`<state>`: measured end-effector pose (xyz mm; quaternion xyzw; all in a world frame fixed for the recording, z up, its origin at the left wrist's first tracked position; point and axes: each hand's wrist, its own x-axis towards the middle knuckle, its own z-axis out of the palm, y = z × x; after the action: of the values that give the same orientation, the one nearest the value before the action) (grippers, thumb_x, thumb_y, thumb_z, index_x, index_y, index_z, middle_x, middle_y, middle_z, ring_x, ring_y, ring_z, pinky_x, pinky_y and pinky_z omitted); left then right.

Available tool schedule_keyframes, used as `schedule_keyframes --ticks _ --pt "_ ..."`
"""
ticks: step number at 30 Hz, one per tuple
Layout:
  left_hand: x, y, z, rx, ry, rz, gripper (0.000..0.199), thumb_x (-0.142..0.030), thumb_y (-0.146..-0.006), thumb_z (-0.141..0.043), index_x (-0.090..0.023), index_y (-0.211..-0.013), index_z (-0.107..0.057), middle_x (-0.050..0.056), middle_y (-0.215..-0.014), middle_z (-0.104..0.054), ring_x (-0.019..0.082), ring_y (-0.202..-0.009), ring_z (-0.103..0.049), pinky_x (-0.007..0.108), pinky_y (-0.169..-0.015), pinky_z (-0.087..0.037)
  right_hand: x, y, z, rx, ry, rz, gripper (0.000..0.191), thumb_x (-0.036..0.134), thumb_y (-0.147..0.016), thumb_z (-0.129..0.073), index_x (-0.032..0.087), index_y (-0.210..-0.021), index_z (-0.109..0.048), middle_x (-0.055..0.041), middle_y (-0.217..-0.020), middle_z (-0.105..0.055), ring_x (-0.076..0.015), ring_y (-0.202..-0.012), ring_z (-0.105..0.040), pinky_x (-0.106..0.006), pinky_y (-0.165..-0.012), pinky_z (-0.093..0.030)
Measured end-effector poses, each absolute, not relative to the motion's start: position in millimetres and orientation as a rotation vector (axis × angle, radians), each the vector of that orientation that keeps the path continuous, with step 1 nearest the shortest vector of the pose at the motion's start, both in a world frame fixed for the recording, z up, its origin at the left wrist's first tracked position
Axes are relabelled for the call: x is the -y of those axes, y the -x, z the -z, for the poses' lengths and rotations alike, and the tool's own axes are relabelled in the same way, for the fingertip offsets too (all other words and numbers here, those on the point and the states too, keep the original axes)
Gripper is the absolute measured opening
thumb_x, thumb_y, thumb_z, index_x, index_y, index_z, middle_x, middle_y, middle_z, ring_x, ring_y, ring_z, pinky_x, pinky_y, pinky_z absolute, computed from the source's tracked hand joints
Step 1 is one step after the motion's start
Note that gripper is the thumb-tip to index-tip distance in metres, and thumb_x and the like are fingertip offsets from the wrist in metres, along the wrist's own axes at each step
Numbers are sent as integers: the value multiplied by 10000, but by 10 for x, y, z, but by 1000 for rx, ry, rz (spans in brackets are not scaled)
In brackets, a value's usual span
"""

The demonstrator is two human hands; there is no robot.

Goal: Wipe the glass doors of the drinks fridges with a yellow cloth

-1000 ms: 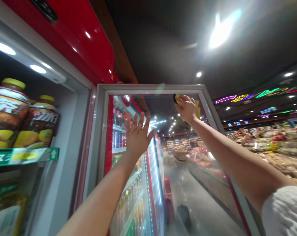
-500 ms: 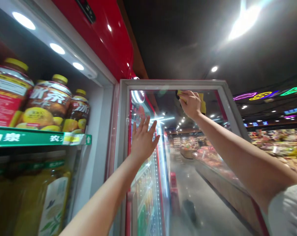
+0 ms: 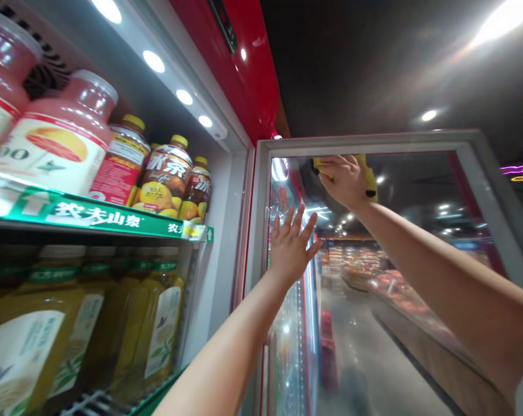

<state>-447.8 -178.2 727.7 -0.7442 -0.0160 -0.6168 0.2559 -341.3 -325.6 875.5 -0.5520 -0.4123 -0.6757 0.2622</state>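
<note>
My left hand (image 3: 292, 245) is spread flat against the glass of an open cooler door (image 3: 417, 141), near its hinge side. Nothing is in it. High on the same pane, my right hand (image 3: 345, 179) grips a yellow-and-black glass wiper (image 3: 369, 176) just under the top of the frame. The fingers and palm cover the middle of the wiper, so only its ends show. A grey frame runs around the pane, and the aisle shows through it.
On the left, the open cooler holds pink bottles (image 3: 68, 133) and iced tea bottles (image 3: 163, 176) above a green shelf strip (image 3: 114, 216). Bottles of yellowish drink (image 3: 148, 323) stand below. Through the glass are a grey floor (image 3: 352, 346) and a long display counter (image 3: 417, 341).
My view has swung left, bringing more bottles into sight and shifting the door rightward in the picture. Both hands stay on the door's pane, and the right still grips the wiper.
</note>
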Motion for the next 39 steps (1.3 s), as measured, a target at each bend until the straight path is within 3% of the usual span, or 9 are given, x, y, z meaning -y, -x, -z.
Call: schedule_keyframes --ticks 4,10,16,23,29,31,35,39 --pt "1783 4477 -7268 41 2013 1686 626 -518 -1024 -448 -326 -1605 -317 57 -1693 -306 273 -1575 -251 533 -1281 -219 2898 3693 -8915 1036 1586 1812 379 262 -977 -485 241 -1267 -729 -47 -1456 -629 -329 -1310 -525 -558 -1120 -375" --pt "1818 4480 -7270 51 2034 1699 606 -518 -1024 -452 -309 -1586 -364 76 -1681 -332 290 -1567 -272 553 -1261 -269 2769 3858 -8973 1529 1651 1770 378 237 -960 -505 308 -1244 -745 28 -1426 -656 -273 -1319 -531 -481 -1149 -345" --pt "1810 4477 -7255 11 2020 1744 568 -498 -1012 -494 -310 -1544 -434 68 -1669 -362 283 -1560 -291 555 -1260 -277 2490 4061 -9112 1145 1633 1814 408 202 -978 -447 280 -1260 -731 -18 -1462 -625 -354 -1281 -512 -554 -1046 -362" --pt "1826 4483 -7254 22 2017 1749 601 -533 -1026 -435 -315 -1582 -365 60 -1690 -313 274 -1568 -272 550 -1274 -252 2695 3981 -9056 1590 1729 1859 394 228 -932 -540 307 -1269 -729 10 -1420 -662 -307 -1266 -546 -503 -1062 -376" --pt "1816 4468 -7266 -5 2043 1770 591 -543 -1025 -432 -334 -1576 -377 51 -1683 -324 275 -1562 -287 556 -1273 -258 2633 4042 -9117 1342 1690 1855 400 202 -969 -487 288 -1273 -732 -20 -1426 -656 -335 -1308 -533 -563 -1098 -351" --pt "1823 4464 -7258 -10 2058 1778 614 -537 -1024 -442 -302 -1585 -363 66 -1686 -318 275 -1566 -278 547 -1279 -247 2717 4023 -9028 1506 1720 1817 376 248 -976 -507 299 -1272 -732 -4 -1426 -658 -315 -1322 -539 -544 -1122 -350" --pt "1851 4422 -7203 87 2085 1882 732 -577 -1003 -467 -111 -1561 -381 179 -1662 -343 310 -1581 -219 514 -1292 -228 3131 3840 -8908 1895 1772 1737 363 302 -991 -508 331 -1285 -719 61 -1432 -649 -232 -1348 -545 -431 -1175 -353" --pt "1872 4351 -7162 134 2101 1958 805 -603 -983 -494 -75 -1568 -335 227 -1636 -369 329 -1584 -199 520 -1300 -197 3195 3789 -8904 1503 1776 1812 393 261 -1009 -463 323 -1314 -704 41 -1462 -623 -256 -1365 -532 -479 -1179 -344"
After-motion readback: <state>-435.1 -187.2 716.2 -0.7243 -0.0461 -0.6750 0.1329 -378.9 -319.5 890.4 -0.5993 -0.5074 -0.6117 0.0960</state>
